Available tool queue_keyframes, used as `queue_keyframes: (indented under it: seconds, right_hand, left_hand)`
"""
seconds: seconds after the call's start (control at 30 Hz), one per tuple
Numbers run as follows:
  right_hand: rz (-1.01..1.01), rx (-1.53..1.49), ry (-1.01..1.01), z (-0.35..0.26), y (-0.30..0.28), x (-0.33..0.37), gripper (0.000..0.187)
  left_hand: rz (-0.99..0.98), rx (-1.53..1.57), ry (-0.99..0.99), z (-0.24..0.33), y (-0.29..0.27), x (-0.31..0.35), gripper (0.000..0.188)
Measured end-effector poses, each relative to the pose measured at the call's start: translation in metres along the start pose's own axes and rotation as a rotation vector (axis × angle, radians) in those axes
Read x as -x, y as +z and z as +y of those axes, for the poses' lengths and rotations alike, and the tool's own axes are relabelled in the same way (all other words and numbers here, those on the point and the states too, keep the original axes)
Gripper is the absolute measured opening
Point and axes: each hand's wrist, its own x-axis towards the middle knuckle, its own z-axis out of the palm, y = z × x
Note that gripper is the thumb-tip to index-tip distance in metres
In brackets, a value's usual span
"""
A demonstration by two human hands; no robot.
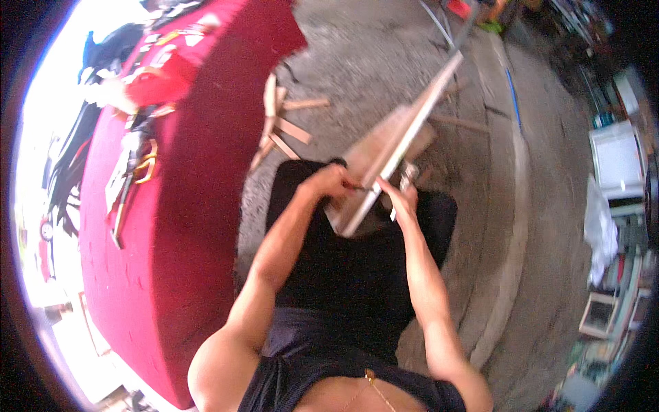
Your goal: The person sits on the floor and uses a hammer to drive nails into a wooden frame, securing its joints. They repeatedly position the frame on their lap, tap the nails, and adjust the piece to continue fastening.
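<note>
Seated posture; work lies across the lap of dark trousers (343, 275). Main piece: a long, straight, pale wooden strip (414, 126), running from near left, above the lap, to far right. Behind it, a broad, flat, light-brown board (367, 147); contact between the two cannot be confirmed.

Left hand (328, 182): fingers curled beside the strip's left side, at a thin dark-reddish object (355, 185); too blurred to tell whether they clamp it. Right hand (403, 199): fingers appear closed round a small silvery metal object (410, 172), thumb side against the strip's right edge.

Surroundings: short pale wooden offcuts (294, 130) on the grey concrete floor (473, 240), far left; red cloth-covered table (199, 172) at left.

Technique (judgement): brace the near end firmly on the thighs, since the long far end probably swings easily. Keep fingertips off the working line, and steady the strip before applying force.
</note>
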Motion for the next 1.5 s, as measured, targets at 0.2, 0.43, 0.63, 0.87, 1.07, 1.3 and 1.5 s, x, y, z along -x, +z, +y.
queue_keyframes:
  seconds: [0.2, 0.43, 0.63, 0.87, 1.07, 1.3, 1.5]
  right_hand:
    - [0.101, 0.193, -0.003, 0.002, -0.008, -0.001, 0.063]
    - [0.147, 0.123, 0.106, 0.0, -0.011, -0.002, 0.061]
    - [0.118, 0.075, 0.063, 0.006, -0.009, -0.006, 0.059]
    - [0.127, 0.107, 0.061, 0.007, -0.011, -0.007, 0.064]
    - [0.095, 0.109, 0.058, 0.016, -0.014, -0.011, 0.067]
    - [0.066, 0.105, 0.089, 0.014, -0.015, -0.013, 0.066]
    - [0.084, 0.121, 0.109, 0.007, -0.012, -0.009, 0.067]
  left_hand:
    - [0.041, -0.04, -0.105, 0.005, 0.002, -0.006, 0.028]
    - [0.049, -0.027, -0.084, 0.016, -0.003, -0.01, 0.028]
    - [0.111, -0.091, -0.152, 0.028, -0.01, -0.009, 0.027]
    - [0.234, -0.296, -0.156, 0.042, -0.009, -0.011, 0.023]
    - [0.284, -0.399, -0.139, 0.053, -0.01, -0.013, 0.018]
    - [0.322, -0.465, -0.131, 0.06, -0.01, -0.014, 0.015]
    - [0.29, -0.507, -0.154, 0.06, -0.009, -0.014, 0.014]
